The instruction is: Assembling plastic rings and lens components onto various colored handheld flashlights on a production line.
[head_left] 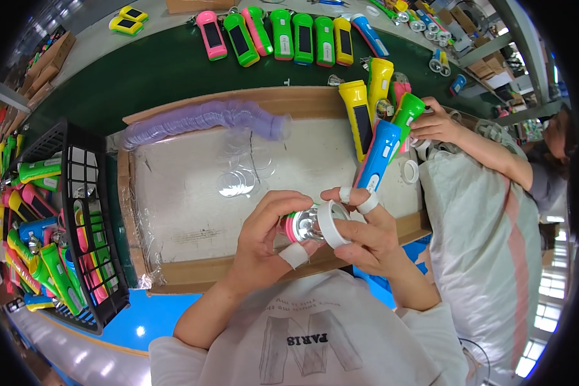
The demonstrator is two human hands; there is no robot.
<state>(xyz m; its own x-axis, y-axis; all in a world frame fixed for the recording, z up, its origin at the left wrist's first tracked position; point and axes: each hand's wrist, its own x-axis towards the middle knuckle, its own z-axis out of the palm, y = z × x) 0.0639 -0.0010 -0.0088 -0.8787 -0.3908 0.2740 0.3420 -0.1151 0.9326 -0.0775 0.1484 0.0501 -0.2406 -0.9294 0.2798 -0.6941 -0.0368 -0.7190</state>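
My left hand (260, 235) is closed around a pink and green flashlight (291, 228), its shiny reflector facing right. A strip of white tape wraps the thumb. In my right hand (373, 238) is a white ring cap (326, 226), held by the fingers against the reflector end; whether it is threaded on I cannot tell. Two right fingers also carry white tape. Beyond the right hand, a blue flashlight (381, 151), yellow flashlights (356, 112) and a green flashlight (407, 114) lean together. Near them lies a loose white ring (410, 171).
A shallow cardboard tray (174, 222) holds clear discs (238, 184) and a long purple-tinted stack of discs (199, 121). At left stands a black basket (100, 257) of flashlights. Several flashlights (282, 35) line the far side. A white sack (476, 244) and a co-worker's hand (436, 122) are at right.
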